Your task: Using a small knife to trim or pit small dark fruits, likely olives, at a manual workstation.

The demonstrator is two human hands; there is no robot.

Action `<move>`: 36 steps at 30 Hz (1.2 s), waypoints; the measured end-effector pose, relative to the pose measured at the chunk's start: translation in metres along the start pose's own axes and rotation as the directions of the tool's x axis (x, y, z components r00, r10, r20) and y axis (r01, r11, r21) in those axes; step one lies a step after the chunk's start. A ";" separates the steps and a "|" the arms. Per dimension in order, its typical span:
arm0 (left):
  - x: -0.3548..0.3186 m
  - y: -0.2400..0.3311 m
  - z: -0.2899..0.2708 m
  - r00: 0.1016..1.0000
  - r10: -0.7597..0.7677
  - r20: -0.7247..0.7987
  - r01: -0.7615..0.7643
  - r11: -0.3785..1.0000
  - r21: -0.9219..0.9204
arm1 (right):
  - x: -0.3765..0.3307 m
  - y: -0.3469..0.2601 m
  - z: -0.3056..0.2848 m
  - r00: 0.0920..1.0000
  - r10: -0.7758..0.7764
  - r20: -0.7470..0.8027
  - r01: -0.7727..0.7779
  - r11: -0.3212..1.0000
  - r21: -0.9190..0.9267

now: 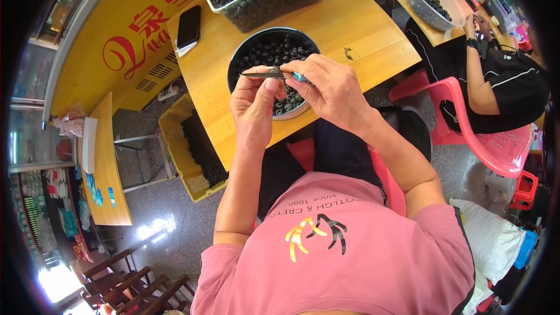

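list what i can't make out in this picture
In the head view:
Small piece in the left hand: partly hidden by fingers and knife blade.
Knife handle: mostly covered by the right hand.
Clear tub: far side cut off by the upper edge.
Dark contents of the yellow crate: too small to tell apart.

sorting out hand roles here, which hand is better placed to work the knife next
Probably the right hand: it grips the knife by its blue handle. The left hand, by the blade, seems busy holding a small round piece.
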State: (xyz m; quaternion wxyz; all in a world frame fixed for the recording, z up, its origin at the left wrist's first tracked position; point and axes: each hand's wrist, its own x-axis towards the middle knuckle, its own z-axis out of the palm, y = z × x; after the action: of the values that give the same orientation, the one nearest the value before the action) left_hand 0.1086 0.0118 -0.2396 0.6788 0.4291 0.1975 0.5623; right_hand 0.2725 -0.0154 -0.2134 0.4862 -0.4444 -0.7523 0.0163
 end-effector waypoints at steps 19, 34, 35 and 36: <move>-0.005 0.011 -0.003 0.996 0.023 0.081 -0.015 0.995 -0.097 | 0.007 0.007 -0.004 0.983 0.184 0.013 -0.185 0.977 0.106; -0.008 0.005 -0.003 0.993 0.121 -0.002 -0.118 0.977 0.177 | 0.009 -0.016 0.012 0.812 0.520 0.264 -0.558 0.561 0.612; -0.008 0.005 -0.002 0.993 0.120 -0.002 -0.118 0.977 0.178 | 0.009 -0.015 0.012 0.812 0.520 0.264 -0.558 0.560 0.612; -0.008 0.006 -0.002 0.994 0.103 -0.022 -0.098 0.980 0.173 | 0.010 -0.014 0.011 0.804 0.520 0.290 -0.576 0.558 0.598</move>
State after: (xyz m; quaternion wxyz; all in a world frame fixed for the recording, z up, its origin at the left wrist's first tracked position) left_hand 0.1013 0.0047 -0.2381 0.6069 0.4869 0.2337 0.5831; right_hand 0.2537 -0.0130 -0.2058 0.5506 -0.4531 -0.5387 0.4488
